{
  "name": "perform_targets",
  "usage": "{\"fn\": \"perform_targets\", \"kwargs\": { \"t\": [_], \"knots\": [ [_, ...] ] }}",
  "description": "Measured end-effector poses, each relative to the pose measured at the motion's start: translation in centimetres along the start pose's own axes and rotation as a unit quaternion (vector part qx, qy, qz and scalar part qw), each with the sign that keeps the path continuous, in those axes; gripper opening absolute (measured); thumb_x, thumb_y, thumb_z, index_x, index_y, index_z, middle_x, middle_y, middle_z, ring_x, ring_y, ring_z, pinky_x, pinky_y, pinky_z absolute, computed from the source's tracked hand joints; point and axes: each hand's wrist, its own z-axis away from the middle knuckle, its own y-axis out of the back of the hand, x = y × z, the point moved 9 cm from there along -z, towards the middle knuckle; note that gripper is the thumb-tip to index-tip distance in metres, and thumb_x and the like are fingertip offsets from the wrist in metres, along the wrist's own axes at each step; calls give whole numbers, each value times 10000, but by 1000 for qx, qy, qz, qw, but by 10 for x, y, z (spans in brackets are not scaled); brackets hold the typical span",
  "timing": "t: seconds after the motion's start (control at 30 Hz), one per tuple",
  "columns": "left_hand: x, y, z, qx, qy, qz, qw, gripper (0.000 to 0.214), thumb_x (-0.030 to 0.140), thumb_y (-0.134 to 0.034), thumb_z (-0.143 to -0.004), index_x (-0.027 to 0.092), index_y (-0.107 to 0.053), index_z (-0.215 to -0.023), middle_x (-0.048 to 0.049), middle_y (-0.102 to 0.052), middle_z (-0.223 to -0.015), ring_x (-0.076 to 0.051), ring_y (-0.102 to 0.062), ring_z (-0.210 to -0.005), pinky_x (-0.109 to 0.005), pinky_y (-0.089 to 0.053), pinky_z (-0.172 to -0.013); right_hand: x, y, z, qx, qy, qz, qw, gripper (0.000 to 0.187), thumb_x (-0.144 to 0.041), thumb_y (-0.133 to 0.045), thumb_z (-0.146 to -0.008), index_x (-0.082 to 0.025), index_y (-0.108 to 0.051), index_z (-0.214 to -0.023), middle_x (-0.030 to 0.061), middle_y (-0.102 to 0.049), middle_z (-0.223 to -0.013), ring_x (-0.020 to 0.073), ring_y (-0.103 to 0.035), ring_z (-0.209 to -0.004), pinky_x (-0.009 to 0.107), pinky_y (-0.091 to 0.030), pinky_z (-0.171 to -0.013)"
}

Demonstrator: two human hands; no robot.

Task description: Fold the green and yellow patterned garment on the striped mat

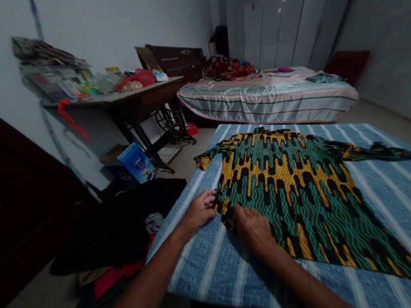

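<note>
The patterned shirt (287, 189) is spread on the blue striped cloth (211, 267), collar outermost. Its near-left edge is pinched narrowly by the left hand (201, 209); beside it, the hem is held in the right hand's (253, 228) curled fingers, fingertips hidden. Dark clothes (113, 228) are heaped alongside, left; a bed (266, 100) is positioned beyond.

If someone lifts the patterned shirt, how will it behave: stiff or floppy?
Probably floppy: the shirt lies flat, with one sleeve bunched into narrow folds. Likely light for its size, since the cloth looks thin over the striped sheet.
</note>
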Motion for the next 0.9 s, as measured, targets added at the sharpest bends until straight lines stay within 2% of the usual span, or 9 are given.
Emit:
{"fn": "perform_targets", "kwargs": {
  "t": [0.13, 0.3, 0.47, 0.63, 0.9],
  "knots": [
    [2, -5, 8, 5, -51, -97, 994, 683, 26, -571, -530, 201, -553, -1190, -120, -601, -1222, -236, -554, -1134, -213, -485, -698, 1, -1, -1, -6, -2, -8, 1000, 258, -139, -417, -891, -197, -559, -1098, 71, -647, -880, 192, -580, -820, 257, -406, -609],
    [2, -7, 8, 32, -86, -141, 986, 703, 60, -597, -585, 215, -510, -1265, -113, -571, -1274, -233, -553, -1147, -247, -499, -760, 2, -1, 2, 1, 2, -19, 1000, 256, -166, -410, -904, -196, -559, -1109, 63, -640, -909, 204, -562, -849, 274, -405, -647],
    [-3, 0, 3, 79, -78, -98, 989, 596, 121, -681, -581, 190, -577, -1164, -94, -630, -1163, -211, -614, -1034, -287, -485, -861, 4, -3, 4, 14, 2, -22, 1000, 249, -151, -435, -891, -202, -546, -1108, 67, -631, -914, 195, -554, -854, 273, -404, -650],
    [-1, -4, -2, 72, -68, -50, 994, 613, 124, -695, -554, 144, -564, -1153, -85, -672, -1023, -171, -651, -835, -282, -500, -786, 6, -5, 4, 19, 2, -23, 1000, 278, -157, -440, -891, -198, -528, -1151, 66, -629, -912, 197, -557, -849, 278, -407, -655],
    [-8, -2, -7, 77, -35, 9, 996, 498, 168, -704, -537, 141, -595, -1022, -21, -671, -776, -156, -641, -711, -256, -492, -671, 6, -5, 5, 22, 3, -25, 999, 300, -147, -425, -891, -194, -530, -1169, 60, -626, -922, 199, -544, -856, 281, -407, -655]
  ]
}}
